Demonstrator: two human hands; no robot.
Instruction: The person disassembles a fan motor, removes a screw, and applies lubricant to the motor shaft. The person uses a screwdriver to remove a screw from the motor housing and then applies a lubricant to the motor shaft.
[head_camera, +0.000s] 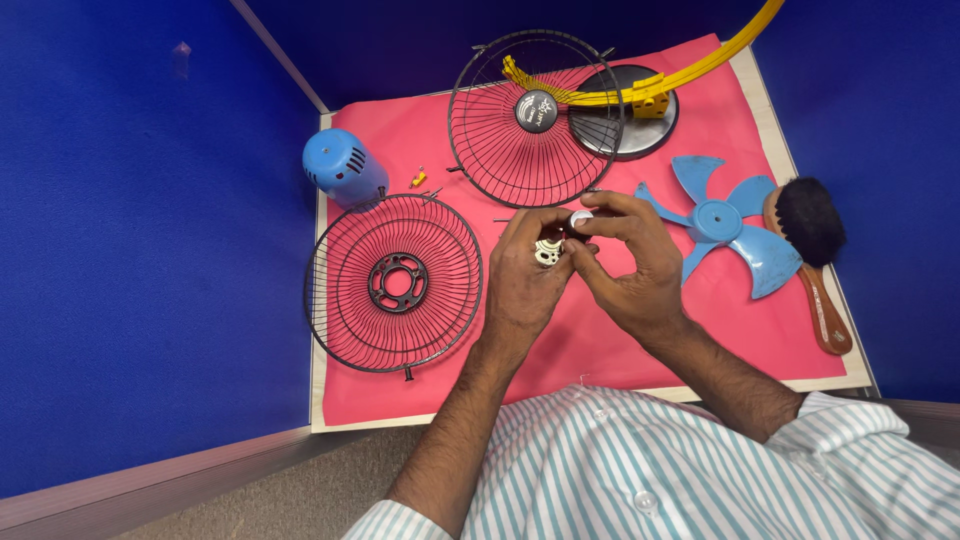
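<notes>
Blue walls enclose a pink mat (600, 350). Over its middle, the left hand (525, 275) grips a small fan motor (549, 250) steady while the right hand (625, 255) pinches its white cap (580, 217); wire guards (392, 283), blue blade (722, 222) and brush (812, 250) lie spread around within reach.

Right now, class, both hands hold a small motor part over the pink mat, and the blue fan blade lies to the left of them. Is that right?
Not quite. The head view shows the blue fan blade lying to the right of the hands, beside the brush. The left hand and right hand do hold the small motor part over the pink mat.
</notes>
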